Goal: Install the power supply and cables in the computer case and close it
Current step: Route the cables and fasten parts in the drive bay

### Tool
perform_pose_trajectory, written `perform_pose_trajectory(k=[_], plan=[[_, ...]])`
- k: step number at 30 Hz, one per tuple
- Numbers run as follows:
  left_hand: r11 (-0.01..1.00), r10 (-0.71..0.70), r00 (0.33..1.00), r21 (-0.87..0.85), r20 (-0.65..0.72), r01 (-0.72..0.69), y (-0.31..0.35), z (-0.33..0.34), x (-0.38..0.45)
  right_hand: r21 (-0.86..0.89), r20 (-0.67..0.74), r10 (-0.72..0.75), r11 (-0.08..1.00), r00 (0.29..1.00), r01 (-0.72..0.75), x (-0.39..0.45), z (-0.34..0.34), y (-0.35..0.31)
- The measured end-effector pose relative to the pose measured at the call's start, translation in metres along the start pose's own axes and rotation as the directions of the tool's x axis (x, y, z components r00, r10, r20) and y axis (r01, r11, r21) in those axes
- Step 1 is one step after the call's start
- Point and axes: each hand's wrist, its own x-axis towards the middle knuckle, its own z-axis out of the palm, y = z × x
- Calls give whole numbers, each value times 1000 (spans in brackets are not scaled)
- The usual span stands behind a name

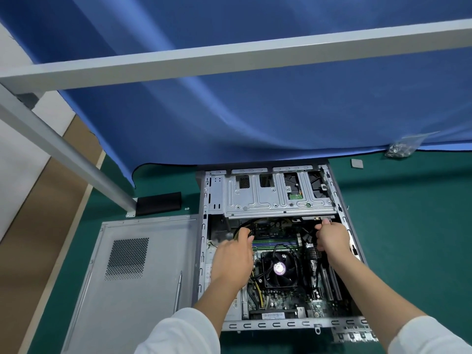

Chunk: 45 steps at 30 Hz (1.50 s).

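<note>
An open grey computer case [275, 324] lies flat on the green table, its motherboard and black CPU fan [279, 269] showing. Inside, at the upper left, my left hand [233, 259] grips a bundle of black and yellow cables [242, 227]. Over on the upper right, my right hand [332, 238] pinches a cable connector [325, 221] just under the silver drive cage [278, 194]. The power supply itself is not clearly visible. The removed side panel [138, 272] lies flat to the left of the case.
A screwdriver [178, 291] rests on the side panel. A bag of screws [401, 148] and a small grey square [356, 163] sit at the back right. A blue cloth [255, 111] hangs behind the case. A grey frame leg [63, 152] stands at left.
</note>
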Motion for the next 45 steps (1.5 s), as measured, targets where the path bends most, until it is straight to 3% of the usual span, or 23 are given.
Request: perform_pose_trajectory(k=[4,8,11,15,18,19,21,23,24,31,37,39,41,43,45], plan=[[1000,7,1000,-7,-2,-7,1,-1,-1,-37,-5,8,999,1000,-8,5,1,-2],[1000,9,1000,-17,-13,-10,1,-2,-2,-24,76,39,999,996,-37,1,-6,-6],[1000,21,999,-17,-23,-22,1,-3,-2,-178,103,-22,983,994,40,-8,-14,-10],[998,52,998,-23,-28,-53,-1,-3,-1,-566,46,-223,797,974,209,-49,-12,-1],[994,96,995,-40,-34,-98,-3,-1,-1,-704,96,-503,575,859,416,-88,3,2],[993,112,993,-41,-42,-113,-4,-1,0,-658,155,-547,564,823,498,-95,9,1],[991,125,990,-50,-59,-128,-5,0,-1,-401,311,-449,737,837,544,-105,20,-7],[989,138,987,-49,-84,-143,-6,-1,-1,-106,454,-308,913,836,394,-111,30,-16],[988,138,986,-55,-94,-144,-6,-2,-1,-22,472,-287,941,833,337,-111,34,-17],[970,239,953,-8,-184,-245,-4,-6,-2,246,414,-187,965,891,88,-96,39,-1],[973,219,962,-40,-164,-228,-2,-2,-2,586,373,-217,809,902,-48,-79,11,3],[971,220,965,-67,-144,-231,-2,-1,-1,618,343,-228,786,911,-36,-75,3,4],[971,214,966,-72,-146,-226,-2,-1,-2,570,307,-293,818,905,71,-73,0,9],[973,203,969,-80,-139,-215,-1,-1,-3,401,273,-437,861,857,311,-74,0,18],[973,200,973,-91,-116,-211,-3,-1,-5,163,282,-572,819,770,549,-74,7,31]])
